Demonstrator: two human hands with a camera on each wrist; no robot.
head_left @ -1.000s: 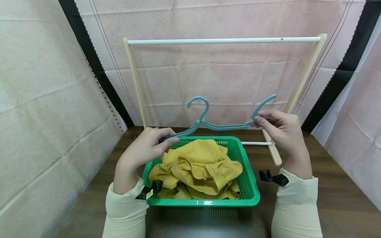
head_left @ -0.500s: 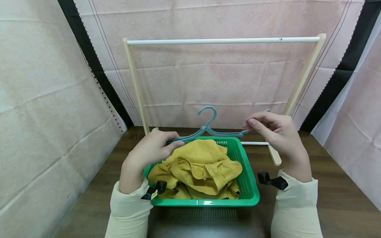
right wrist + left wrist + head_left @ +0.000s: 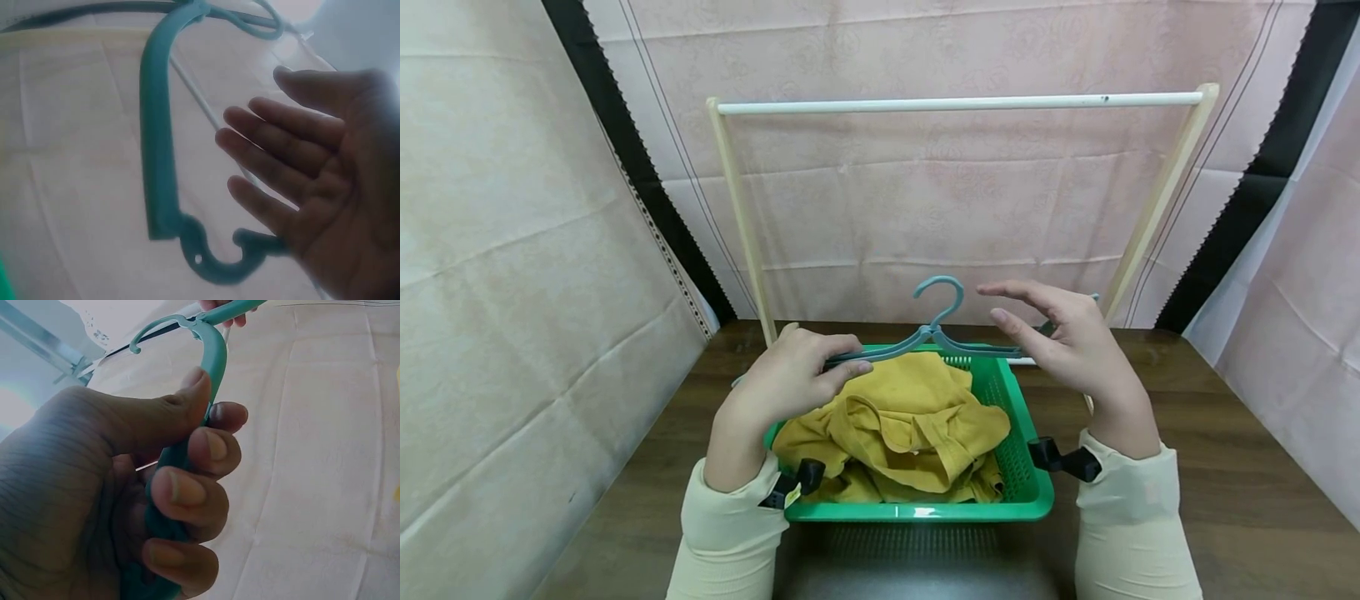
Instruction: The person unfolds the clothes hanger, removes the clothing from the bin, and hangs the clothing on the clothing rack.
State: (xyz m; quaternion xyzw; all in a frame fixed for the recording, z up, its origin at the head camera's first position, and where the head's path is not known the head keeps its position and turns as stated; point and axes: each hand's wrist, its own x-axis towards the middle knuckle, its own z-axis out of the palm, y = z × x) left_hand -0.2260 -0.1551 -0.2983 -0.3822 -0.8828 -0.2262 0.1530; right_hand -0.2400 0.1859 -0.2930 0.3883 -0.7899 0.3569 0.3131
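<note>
A light blue plastic clothes hanger (image 3: 895,348) spans the air over the back of the green basket, hook upward. My left hand (image 3: 801,375) grips its left arm; in the left wrist view, the thumb and curled fingers wrap round the hanger (image 3: 215,359). Behind my right hand (image 3: 1060,342) the hanger's right arm is partly hidden. That hand has its fingers spread, and the right wrist view shows its open palm (image 3: 331,187) beside the hanger's notched end (image 3: 212,272). Crumpled yellow cloth (image 3: 910,433) fills the green basket (image 3: 917,512) below.
A drying rack with a white top bar (image 3: 955,104) and cream side posts (image 3: 741,208) stands behind the basket. Pale curtains (image 3: 580,208) enclose the brown wooden table (image 3: 1240,467) at the back and sides.
My right hand has let go of the hanger's right arm, opened its fingers and moved left. The hanger has come lower and shifted right, with my left hand still gripping it.
</note>
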